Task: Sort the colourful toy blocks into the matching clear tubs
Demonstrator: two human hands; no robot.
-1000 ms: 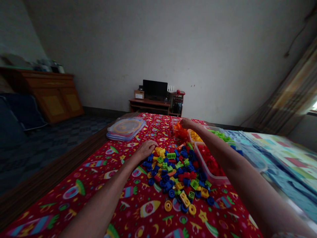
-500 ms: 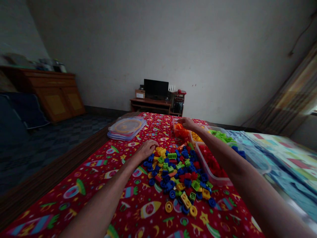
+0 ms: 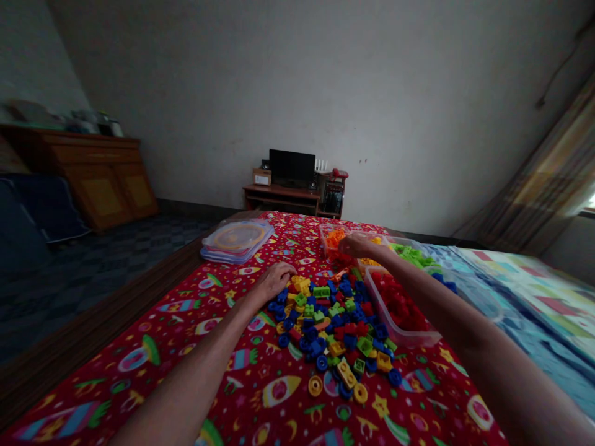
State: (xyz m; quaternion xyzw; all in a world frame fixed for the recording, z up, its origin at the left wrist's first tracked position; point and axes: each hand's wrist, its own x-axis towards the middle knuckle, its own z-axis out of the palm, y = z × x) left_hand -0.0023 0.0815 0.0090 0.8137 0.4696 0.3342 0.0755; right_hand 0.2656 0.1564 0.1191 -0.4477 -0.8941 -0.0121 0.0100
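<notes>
A pile of toy building bricks (image 3: 325, 316) in blue, green, yellow and red lies loose on the red patterned cloth (image 3: 186, 310). My left hand (image 3: 277, 279) rests at the pile's left edge, fingers lying loosely beside the yellow bricks (image 3: 303, 285), with nothing seen in it. My right hand (image 3: 357, 245) hovers by the near right side of the clear box of orange bricks (image 3: 335, 238), in front of the box of yellow bricks (image 3: 370, 261). Its fingers hang down loosely apart, and no brick shows in them. Close to my right forearm stands the box of red bricks (image 3: 400, 303).
Green bricks (image 3: 411, 254) and blue bricks (image 3: 445, 282) fill clear boxes behind my right forearm. Stacked plastic lids (image 3: 238, 240) lie at the far left. Beyond the cloth's far edge stands a desk with a monitor (image 3: 292, 167). Blue bedding (image 3: 525, 334) spreads to the right.
My right hand has moved from above the orange bricks toward me and slightly right, uncovering more of them. My left hand has stayed by the pile.
</notes>
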